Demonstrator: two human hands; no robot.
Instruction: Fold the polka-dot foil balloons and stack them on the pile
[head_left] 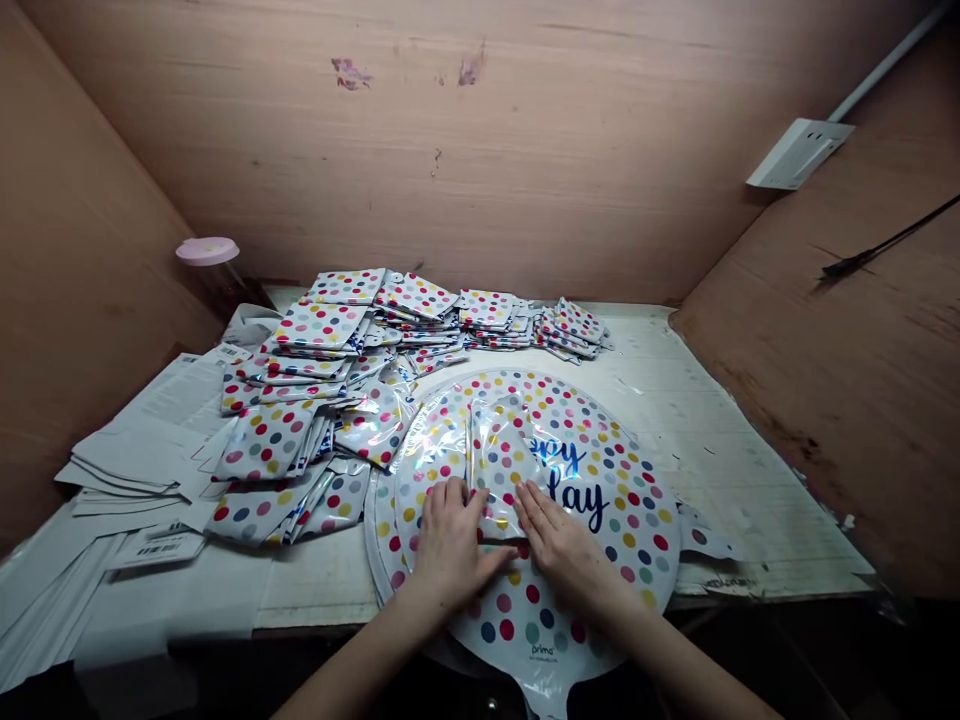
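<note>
Round dotted foil balloons (630,490) with blue lettering lie flat in a stack at the front of the table. On top of them is a folded dotted balloon (499,455), narrow and upright in the view. My left hand (454,545) presses on its lower left part, fingers spread a little and thumb pointing right. Against its lower right edge lies my right hand (559,540), flat, with the fingers stretched toward the upper left. Neither hand is wrapped round anything.
Piles of folded dotted balloons (319,325) run along the left and back. Paper sheets (135,450) spread over the left side. A jar with a pink lid (208,251) stands in the back left corner. A white socket box (801,154) is on the wall, a black cable (885,245) at right.
</note>
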